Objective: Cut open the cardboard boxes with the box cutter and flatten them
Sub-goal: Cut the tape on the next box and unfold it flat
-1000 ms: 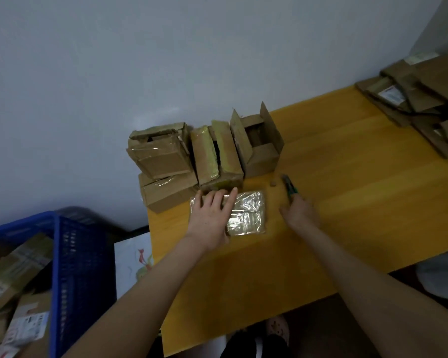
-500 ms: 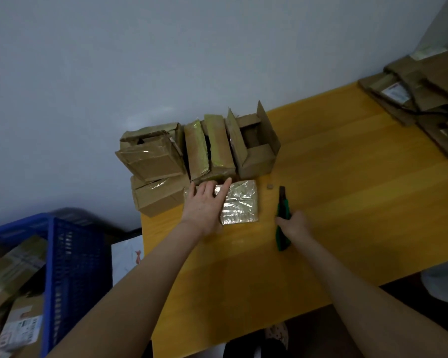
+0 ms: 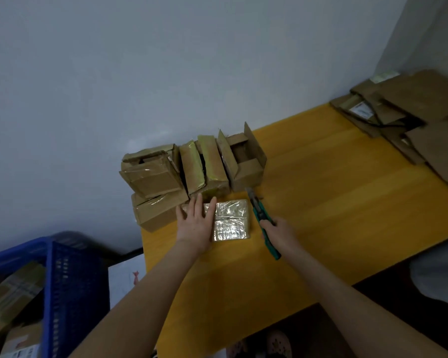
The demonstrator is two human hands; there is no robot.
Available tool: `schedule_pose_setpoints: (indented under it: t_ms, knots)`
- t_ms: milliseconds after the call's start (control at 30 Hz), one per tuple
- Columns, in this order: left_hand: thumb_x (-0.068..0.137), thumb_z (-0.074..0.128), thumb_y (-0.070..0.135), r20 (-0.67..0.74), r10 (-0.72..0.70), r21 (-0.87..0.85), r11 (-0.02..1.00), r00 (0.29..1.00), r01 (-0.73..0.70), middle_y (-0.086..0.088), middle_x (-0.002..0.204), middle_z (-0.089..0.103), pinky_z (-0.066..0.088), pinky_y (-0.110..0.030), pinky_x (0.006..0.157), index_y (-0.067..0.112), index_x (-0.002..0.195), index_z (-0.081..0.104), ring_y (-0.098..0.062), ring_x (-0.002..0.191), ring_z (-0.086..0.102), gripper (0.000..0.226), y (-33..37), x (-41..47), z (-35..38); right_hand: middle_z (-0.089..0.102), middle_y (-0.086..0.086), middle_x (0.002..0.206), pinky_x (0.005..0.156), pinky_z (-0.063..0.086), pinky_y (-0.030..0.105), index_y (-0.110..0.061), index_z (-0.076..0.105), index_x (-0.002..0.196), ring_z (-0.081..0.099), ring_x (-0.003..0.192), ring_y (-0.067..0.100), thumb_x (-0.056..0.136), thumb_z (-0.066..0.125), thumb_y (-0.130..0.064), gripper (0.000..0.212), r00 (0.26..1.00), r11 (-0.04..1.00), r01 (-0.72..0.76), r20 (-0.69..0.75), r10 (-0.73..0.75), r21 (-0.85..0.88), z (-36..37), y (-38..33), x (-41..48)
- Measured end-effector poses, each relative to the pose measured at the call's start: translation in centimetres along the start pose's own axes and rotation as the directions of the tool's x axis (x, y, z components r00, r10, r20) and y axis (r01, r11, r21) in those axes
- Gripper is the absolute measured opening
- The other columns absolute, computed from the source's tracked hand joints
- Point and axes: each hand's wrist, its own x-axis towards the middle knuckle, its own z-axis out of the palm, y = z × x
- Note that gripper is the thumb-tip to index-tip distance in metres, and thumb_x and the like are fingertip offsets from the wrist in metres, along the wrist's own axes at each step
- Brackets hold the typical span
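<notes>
The left hand (image 3: 195, 224) lay flat, fingers straight, on the taped box (image 3: 230, 219). The right hand (image 3: 278, 232) gripped the box cutter (image 3: 263, 222) above the desk (image 3: 334, 202).

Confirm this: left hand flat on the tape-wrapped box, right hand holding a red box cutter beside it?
Wrong colour: the head view shows the box cutter in the right hand is green. The left hand lies flat on the tape-wrapped box.

Dim room, pale grey wall (image 3: 166, 73) behind yellow wooden table (image 3: 334, 202).
</notes>
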Motion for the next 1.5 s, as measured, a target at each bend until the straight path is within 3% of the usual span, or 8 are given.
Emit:
schedule_pose_setpoints:
  t_ms: [133,267,567,700,800,1100,1367,1500]
  knots:
    - [0.081,0.071,0.042,-0.047,0.015,-0.033,0.999,0.999,-0.017,-0.012,0.154,0.017,0.017,-0.055,0.117,0.025,0.153,-0.010,-0.033,0.144,0.015,0.109,0.0,0.2,-0.7,0.064,0.004,0.077,0.055,0.044,0.026,-0.012,0.054,0.110,0.057,0.066,0.015,0.096,0.051,-0.022,0.017,0.999,0.995,-0.009,-0.037,0.013,0.097,-1.3,0.3,-1.1]
    - [0.073,0.075,0.049,0.011,0.074,-0.065,0.995,0.997,-0.073,-0.010,0.151,0.022,0.028,-0.049,0.112,0.026,0.154,-0.005,-0.031,0.140,0.025,0.116,-0.4,0.3,-2.6,0.067,0.004,0.082,0.059,0.046,0.029,-0.014,0.051,0.116,0.060,0.071,0.017,0.096,0.050,-0.022,0.021,0.996,0.982,-0.039,-0.067,0.052,0.182,-2.1,0.1,-1.9]
    - [0.075,0.077,0.043,0.086,0.055,-0.142,0.989,0.995,-0.042,-0.006,0.158,0.011,0.018,-0.046,0.119,0.026,0.154,-0.006,-0.029,0.147,0.009,0.116,-0.9,0.7,0.7,0.063,0.000,0.098,0.058,0.048,0.027,-0.027,0.049,0.130,0.063,0.079,0.019,0.093,0.056,-0.032,0.038,0.994,0.992,0.098,-0.043,-0.102,-0.082,-2.7,0.7,-3.2]
    - [0.073,0.080,0.037,0.086,0.053,-0.159,0.987,0.995,-0.039,-0.003,0.159,0.013,0.023,-0.041,0.118,0.025,0.155,-0.002,-0.027,0.147,0.012,0.116,-1.4,1.2,0.6,0.065,-0.004,0.090,0.062,0.055,0.033,-0.034,0.049,0.133,0.064,0.074,0.015,0.091,0.057,-0.038,0.043,0.986,0.932,0.160,0.015,-0.164,-0.326,-3.7,0.9,-3.5]
    - [0.072,0.081,0.037,0.076,0.049,-0.158,0.987,0.996,-0.036,-0.003,0.159,0.014,0.024,-0.041,0.118,0.025,0.155,0.000,-0.026,0.147,0.014,0.117,-1.2,1.2,0.7,0.065,-0.004,0.089,0.068,0.058,0.039,-0.034,0.050,0.135,0.065,0.074,0.015,0.089,0.058,-0.038,0.047,0.984,0.923,0.177,0.036,-0.175,-0.341,-3.7,0.9,-3.5]
    - [0.067,0.084,0.037,0.067,0.042,-0.182,0.983,0.997,-0.029,-0.002,0.157,0.020,0.027,-0.041,0.116,0.027,0.154,0.005,-0.026,0.144,0.018,0.118,-1.2,1.3,0.8,0.064,-0.010,0.096,0.065,0.055,0.029,-0.051,0.045,0.133,0.061,0.079,0.011,0.090,0.051,-0.048,0.043,0.972,0.765,0.212,0.050,-0.229,-0.608,-4.3,-0.5,-4.3]
    - [0.068,0.084,0.038,0.050,0.037,-0.195,0.980,0.998,-0.027,-0.003,0.156,0.021,0.024,-0.041,0.117,0.027,0.154,0.006,-0.027,0.144,0.018,0.116,-1.1,1.1,0.9,0.067,-0.004,0.106,0.069,0.052,0.029,-0.047,0.041,0.138,0.063,0.090,0.016,0.095,0.045,-0.044,0.043,0.953,0.619,0.239,0.059,-0.297,-0.748,-4.2,-1.4,-4.7]
    - [0.068,0.083,0.037,0.045,0.034,-0.192,0.981,0.998,-0.024,-0.003,0.156,0.021,0.024,-0.041,0.117,0.026,0.154,0.006,-0.027,0.144,0.018,0.116,-1.0,1.1,0.8,0.067,-0.004,0.105,0.069,0.053,0.029,-0.045,0.044,0.137,0.063,0.089,0.017,0.093,0.048,-0.044,0.044,0.963,0.711,0.204,0.009,-0.268,-0.673,-3.7,-1.2,-5.1]
